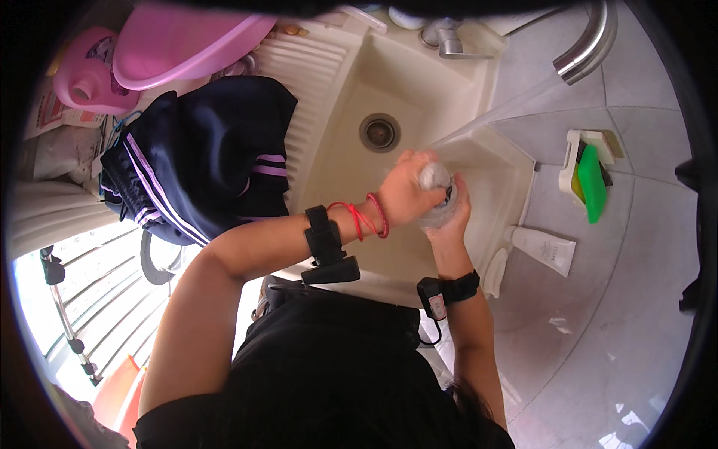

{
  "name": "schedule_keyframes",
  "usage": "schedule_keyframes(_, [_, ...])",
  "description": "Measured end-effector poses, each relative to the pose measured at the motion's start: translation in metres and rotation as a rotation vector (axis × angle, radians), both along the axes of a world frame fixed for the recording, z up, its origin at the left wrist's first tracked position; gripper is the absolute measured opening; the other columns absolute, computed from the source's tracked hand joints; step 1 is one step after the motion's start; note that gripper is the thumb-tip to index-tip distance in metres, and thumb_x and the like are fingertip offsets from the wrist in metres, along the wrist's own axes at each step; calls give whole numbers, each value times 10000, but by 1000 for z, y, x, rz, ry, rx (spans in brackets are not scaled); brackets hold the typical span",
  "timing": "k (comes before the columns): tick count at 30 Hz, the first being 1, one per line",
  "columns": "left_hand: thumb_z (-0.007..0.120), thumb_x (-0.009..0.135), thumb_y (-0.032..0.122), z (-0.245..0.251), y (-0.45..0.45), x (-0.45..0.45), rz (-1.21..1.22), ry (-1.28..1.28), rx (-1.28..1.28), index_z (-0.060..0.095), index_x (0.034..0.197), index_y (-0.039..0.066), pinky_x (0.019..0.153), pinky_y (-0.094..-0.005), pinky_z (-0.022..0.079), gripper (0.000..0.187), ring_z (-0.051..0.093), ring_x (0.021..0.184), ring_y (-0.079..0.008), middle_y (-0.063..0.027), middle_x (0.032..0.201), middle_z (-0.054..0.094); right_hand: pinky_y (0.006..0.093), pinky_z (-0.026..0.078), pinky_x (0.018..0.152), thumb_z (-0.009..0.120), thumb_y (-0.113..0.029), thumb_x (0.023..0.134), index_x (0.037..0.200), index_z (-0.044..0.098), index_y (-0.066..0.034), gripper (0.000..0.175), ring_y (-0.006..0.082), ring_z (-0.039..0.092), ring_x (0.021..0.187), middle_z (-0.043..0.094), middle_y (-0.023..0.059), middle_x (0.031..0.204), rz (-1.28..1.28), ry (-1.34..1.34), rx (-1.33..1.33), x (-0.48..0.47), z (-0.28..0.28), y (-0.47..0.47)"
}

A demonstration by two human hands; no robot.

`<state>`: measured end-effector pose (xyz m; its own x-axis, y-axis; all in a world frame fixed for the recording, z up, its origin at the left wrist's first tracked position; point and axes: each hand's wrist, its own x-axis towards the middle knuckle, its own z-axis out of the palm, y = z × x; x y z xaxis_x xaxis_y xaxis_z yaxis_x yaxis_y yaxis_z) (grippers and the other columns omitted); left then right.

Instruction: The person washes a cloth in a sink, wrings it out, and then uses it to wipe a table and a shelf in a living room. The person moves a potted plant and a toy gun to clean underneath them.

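Observation:
Over the cream sink basin (pixel 359 185), both hands come together at a clear container (pixel 435 218), perhaps a bottle or jar. My right hand (pixel 453 220) cups it from the right and below. Around its upper part is my left hand (pixel 404 188), closed in a fist. A whitish, translucent rounded end (pixel 435 175) shows above that fist; whether it belongs to the container cannot be made out. Water (pixel 488 115) streams from the steel spout (pixel 572 67) down towards the hands. Fingers and blur hide much of the container.
Dark trousers with striped trim (pixel 219 146) lie on the ribbed drainboard (pixel 303 73). Behind them are a pink basin (pixel 190 45) and pink detergent bottle (pixel 90 84). A tap lever (pixel 463 53), soap holder (pixel 569 168), green brush-like item (pixel 593 188) and white tube (pixel 543 248) surround the sink.

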<state>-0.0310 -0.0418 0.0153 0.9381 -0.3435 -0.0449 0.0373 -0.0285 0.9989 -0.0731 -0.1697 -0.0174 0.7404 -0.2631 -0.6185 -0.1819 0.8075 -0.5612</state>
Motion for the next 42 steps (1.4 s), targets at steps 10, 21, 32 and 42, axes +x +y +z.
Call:
schedule_keyframes(10, [689,632,87,15,11,-4,-268,-367,269,535,971,85,787,-427,455,372,472,954,-363,-164,932,524,354,510,718,432,-272,897,947,563,-60,255,195,601,848,603,60,911,521,47,231,14,5,5])
schedule_keyframes(21, [590,837,183,-21,28,18,139,873,-272,493,1028,98,849,-405,455,231,517,1040,-227,-100,1145,492,287,443,849,617,-401,848,1094,460,23,515,153,555,948,561,42,928,774,169,-670,26,27,-28])
schedule_keyframes(32, [661,761,285,-26,43,30,5,924,-15,398,1285,93,947,-425,407,617,363,1203,-296,-144,1284,347,251,438,754,572,87,720,1161,340,-51,518,131,499,923,478,85,1064,653,-275,-1232,32,97,-26])
schedule_keyframes(42, [642,721,174,16,25,66,-268,-169,182,504,1084,54,736,-321,439,406,543,825,-219,-118,899,568,302,479,688,557,8,707,1112,417,1,428,174,585,836,558,137,1032,650,-258,-1230,57,108,-17])
